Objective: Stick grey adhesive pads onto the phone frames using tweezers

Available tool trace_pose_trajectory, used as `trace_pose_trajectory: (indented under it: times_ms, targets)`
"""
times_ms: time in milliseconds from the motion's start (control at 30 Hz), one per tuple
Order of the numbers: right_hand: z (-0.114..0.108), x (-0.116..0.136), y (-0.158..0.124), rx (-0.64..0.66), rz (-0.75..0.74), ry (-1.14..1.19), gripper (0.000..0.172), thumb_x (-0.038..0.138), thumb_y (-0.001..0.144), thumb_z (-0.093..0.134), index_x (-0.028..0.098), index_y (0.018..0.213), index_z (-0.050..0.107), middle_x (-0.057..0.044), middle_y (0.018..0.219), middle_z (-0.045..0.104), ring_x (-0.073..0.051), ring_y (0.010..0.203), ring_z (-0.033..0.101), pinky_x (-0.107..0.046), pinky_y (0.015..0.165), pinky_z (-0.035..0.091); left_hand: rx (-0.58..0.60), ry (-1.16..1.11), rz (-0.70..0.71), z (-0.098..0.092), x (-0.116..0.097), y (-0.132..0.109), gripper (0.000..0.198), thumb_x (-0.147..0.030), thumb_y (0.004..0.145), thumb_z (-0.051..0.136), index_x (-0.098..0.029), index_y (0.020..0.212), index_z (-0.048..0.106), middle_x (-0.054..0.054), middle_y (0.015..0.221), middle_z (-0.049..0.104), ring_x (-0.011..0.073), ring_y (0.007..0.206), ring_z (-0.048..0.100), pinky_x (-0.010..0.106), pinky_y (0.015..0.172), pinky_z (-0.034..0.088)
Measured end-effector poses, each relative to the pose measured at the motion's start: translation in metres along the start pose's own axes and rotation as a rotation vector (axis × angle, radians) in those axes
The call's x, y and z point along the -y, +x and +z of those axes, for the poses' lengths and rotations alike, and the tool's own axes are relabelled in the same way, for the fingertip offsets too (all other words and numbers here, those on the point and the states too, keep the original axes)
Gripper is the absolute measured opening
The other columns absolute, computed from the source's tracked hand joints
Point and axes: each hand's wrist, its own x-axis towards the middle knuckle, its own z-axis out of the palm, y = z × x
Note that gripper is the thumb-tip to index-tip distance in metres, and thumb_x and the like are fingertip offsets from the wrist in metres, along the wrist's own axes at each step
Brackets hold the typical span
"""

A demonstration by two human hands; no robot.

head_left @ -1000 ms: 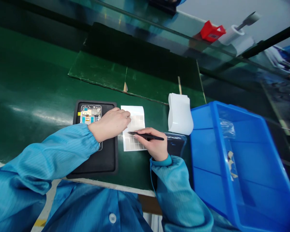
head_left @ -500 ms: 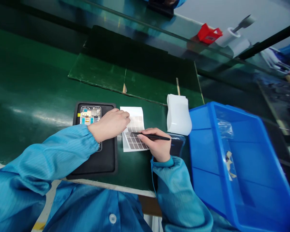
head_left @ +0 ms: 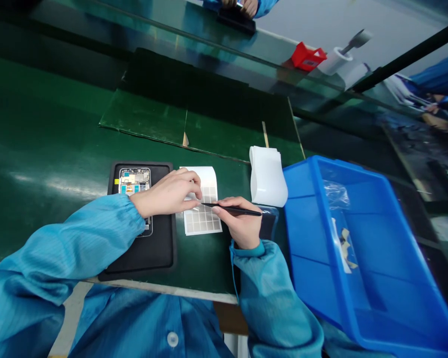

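Two hands, both mine, work over one white sheet (head_left: 203, 221) of small grey rectangles at a green bench (head_left: 205, 268). My right hand (head_left: 242, 221) is closed around one pair of slim black tweezers (head_left: 237, 211), pinched between thumb and fingers, the points aimed left over the grid. My left hand (head_left: 177, 191) lies across the sheet's left side, fingers curled and thumb reaching close to the tweezers' points; whether it pinches anything there, I cannot tell. The sheet lies flat on the bench, just right of one black tray (head_left: 162, 253), which carries one opened phone (head_left: 134, 176), its circuitry exposed and partly covered by my left wrist and one of my two blue sleeves (head_left: 93, 236). One yellow tab (head_left: 116, 182) shows at the phone's left edge. Beyond my right hand sit one curled white bundle (head_left: 269, 178) and one dark, glossy flat item (head_left: 269, 219), partly hidden. At right stands one blue bin (head_left: 306, 238), with one crumpled clear wrapper (head_left: 336, 195) and several pale scraps (head_left: 345, 246) inside. Across the way are one red container (head_left: 308, 56), one white roll (head_left: 335, 60) and a co-worker's two hands (head_left: 250, 8) at one black object (head_left: 237, 22).
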Motion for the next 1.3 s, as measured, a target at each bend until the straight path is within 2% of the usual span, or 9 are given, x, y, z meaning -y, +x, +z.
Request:
trace_pose_trajectory:
  times_ms: [200, 467, 733, 933, 1033, 1133, 1200, 1300]
  targets:
    - [0.001, 0.001, 0.0, 0.019, -0.02, 0.034, 0.019, 0.03, 0.07, 0.088, 0.025, 0.08, 0.073, -0.003, 0.083, 0.078, -0.024, 0.08, 0.076, -0.039, 0.078, 0.064, 0.005, 0.016, -0.007, -0.001, 0.0, 0.001, 0.012, -0.022, 0.09, 0.063, -0.02, 0.085, 0.075, 0.006, 0.109, 0.065, 0.022, 0.106, 0.056, 0.036, 0.093, 0.046]
    - [0.004, 0.0, 0.0, 0.066, -0.033, 0.041, 0.019, 0.03, 0.071, 0.088, 0.024, 0.08, 0.073, -0.004, 0.085, 0.078, -0.025, 0.083, 0.077, -0.041, 0.08, 0.064, -0.022, -0.004, -0.025, 0.0, 0.002, 0.002, 0.012, -0.021, 0.089, 0.063, -0.02, 0.086, 0.075, 0.006, 0.109, 0.065, 0.0221, 0.104, 0.056, 0.036, 0.093, 0.046]
    - [0.004, 0.003, 0.0, 0.041, -0.011, 0.018, 0.019, 0.033, 0.07, 0.088, 0.025, 0.078, 0.073, -0.004, 0.082, 0.079, -0.025, 0.079, 0.077, -0.041, 0.077, 0.064, -0.021, -0.001, 0.001, 0.002, 0.004, 0.001, 0.013, -0.022, 0.09, 0.063, -0.021, 0.086, 0.075, 0.006, 0.108, 0.065, 0.0217, 0.106, 0.057, 0.036, 0.095, 0.046]
    - [0.002, 0.0, 0.0, -0.015, 0.01, 0.004, 0.019, 0.034, 0.069, 0.089, 0.025, 0.077, 0.073, -0.003, 0.078, 0.078, -0.024, 0.075, 0.076, -0.039, 0.074, 0.064, 0.005, -0.033, -0.06, -0.002, 0.0, 0.004, 0.013, -0.023, 0.089, 0.065, -0.023, 0.093, 0.077, 0.004, 0.11, 0.066, 0.0212, 0.108, 0.058, 0.037, 0.097, 0.046]
    - [0.001, 0.0, 0.001, -0.053, 0.013, 0.015, 0.019, 0.033, 0.069, 0.088, 0.025, 0.076, 0.072, -0.003, 0.078, 0.078, -0.025, 0.075, 0.076, -0.04, 0.073, 0.063, -0.02, -0.057, -0.124, -0.014, -0.001, 0.006, 0.016, -0.026, 0.089, 0.065, -0.022, 0.1, 0.076, 0.004, 0.114, 0.067, 0.0211, 0.108, 0.059, 0.037, 0.097, 0.046]
    - [0.0, 0.0, 0.001, -0.072, 0.02, -0.009, 0.019, 0.033, 0.07, 0.088, 0.024, 0.076, 0.072, -0.003, 0.076, 0.078, -0.024, 0.072, 0.075, -0.04, 0.071, 0.063, -0.096, -0.005, -0.177, -0.039, 0.005, 0.0, 0.022, -0.031, 0.09, 0.063, -0.02, 0.107, 0.073, 0.005, 0.117, 0.067, 0.0221, 0.111, 0.059, 0.039, 0.1, 0.045]
    - [-0.001, 0.0, 0.001, -0.076, 0.024, -0.027, 0.019, 0.035, 0.07, 0.087, 0.023, 0.076, 0.072, -0.003, 0.075, 0.078, -0.024, 0.071, 0.074, -0.039, 0.069, 0.062, -0.141, 0.111, -0.236, -0.059, 0.015, -0.013, 0.026, -0.034, 0.091, 0.06, -0.02, 0.109, 0.071, 0.006, 0.119, 0.066, 0.0237, 0.114, 0.057, 0.042, 0.104, 0.043]
    - [-0.001, -0.001, 0.002, -0.081, 0.028, -0.022, 0.021, 0.035, 0.07, 0.088, 0.023, 0.076, 0.073, -0.003, 0.074, 0.077, -0.023, 0.07, 0.073, -0.038, 0.067, 0.062, -0.16, 0.366, -0.435, -0.085, 0.036, -0.045, 0.033, -0.041, 0.092, 0.056, -0.018, 0.11, 0.07, 0.009, 0.114, 0.066, 0.0274, 0.111, 0.057, 0.045, 0.102, 0.043]
